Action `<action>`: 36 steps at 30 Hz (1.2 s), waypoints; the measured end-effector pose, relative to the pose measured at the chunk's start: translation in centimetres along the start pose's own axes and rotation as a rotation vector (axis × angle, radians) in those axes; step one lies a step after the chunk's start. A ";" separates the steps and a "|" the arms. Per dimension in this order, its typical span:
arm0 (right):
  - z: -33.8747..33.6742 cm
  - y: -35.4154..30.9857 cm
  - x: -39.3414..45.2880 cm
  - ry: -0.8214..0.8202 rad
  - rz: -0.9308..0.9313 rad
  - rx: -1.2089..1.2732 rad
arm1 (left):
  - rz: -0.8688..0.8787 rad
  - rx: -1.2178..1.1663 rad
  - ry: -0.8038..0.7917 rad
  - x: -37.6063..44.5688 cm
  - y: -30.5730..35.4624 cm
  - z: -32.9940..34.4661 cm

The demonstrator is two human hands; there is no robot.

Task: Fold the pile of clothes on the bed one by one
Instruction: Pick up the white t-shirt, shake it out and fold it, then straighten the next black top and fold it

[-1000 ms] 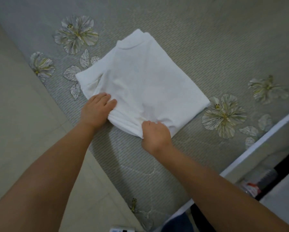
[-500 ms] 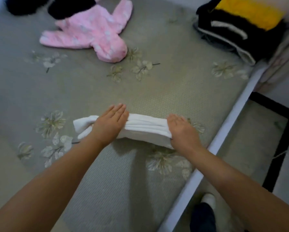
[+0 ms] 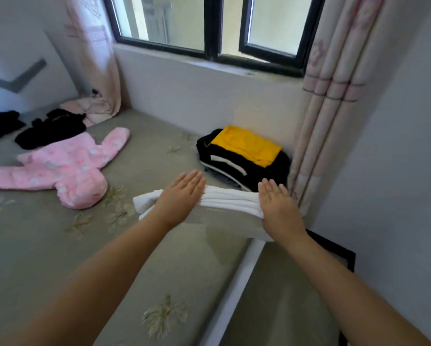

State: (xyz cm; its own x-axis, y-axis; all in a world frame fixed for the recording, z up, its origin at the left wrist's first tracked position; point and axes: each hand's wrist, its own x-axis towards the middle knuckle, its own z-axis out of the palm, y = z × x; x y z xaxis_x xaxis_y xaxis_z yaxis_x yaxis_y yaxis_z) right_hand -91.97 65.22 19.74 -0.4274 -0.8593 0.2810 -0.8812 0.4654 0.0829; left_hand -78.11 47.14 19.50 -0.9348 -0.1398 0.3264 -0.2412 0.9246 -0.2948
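So we've got the bed [image 3: 47,245] with its grey flower-print cover under both arms, and the black-framed window [image 3: 213,28] up on the wall past our fingertips, with pinkish curtains [image 3: 334,101] hanging just beyond our right hand. Off to the far side of our left hand lies a fluffy pink jacket [image 3: 59,171], spread flat and not folded, and past that some black clothes [image 3: 49,131] in a heap. Straight ahead of our right hand, right by the curtain, sits the folded stack [image 3: 244,166] of black clothes with a yellow top [image 3: 246,144] on it. The folded white T-shirt [image 3: 226,199] is carried between our two hands, lifted just above the bed edge. Left hand [image 3: 182,198] lies flat on top of it, fingers straight and together; right hand [image 3: 279,208] is the same, flat on the other end, fingers straight, thumbs hidden underneath.
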 end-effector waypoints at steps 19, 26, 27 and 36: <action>10.6 24.4 34.6 -0.245 0.128 0.093 | 0.077 0.008 -0.171 41.3 -11.7 16.4; 15.1 27.0 41.0 0.057 0.145 0.023 | 0.039 -0.138 0.032 49.6 -14.7 21.7; 17.1 26.4 40.8 0.059 0.114 0.060 | -0.016 -0.134 -0.091 49.3 -14.4 23.3; 36.5 22.3 33.4 -0.732 0.063 0.211 | -0.379 -0.346 -0.824 39.0 -2.8 39.0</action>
State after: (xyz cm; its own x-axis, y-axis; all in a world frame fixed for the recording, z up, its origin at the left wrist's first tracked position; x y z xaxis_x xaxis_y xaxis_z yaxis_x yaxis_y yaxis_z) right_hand -133.28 39.17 -3.92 -0.4382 -0.7878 -0.4328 -0.8391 0.5312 -0.1174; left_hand -124.09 25.27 -1.92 -0.7317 -0.5327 -0.4254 -0.5974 0.8016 0.0239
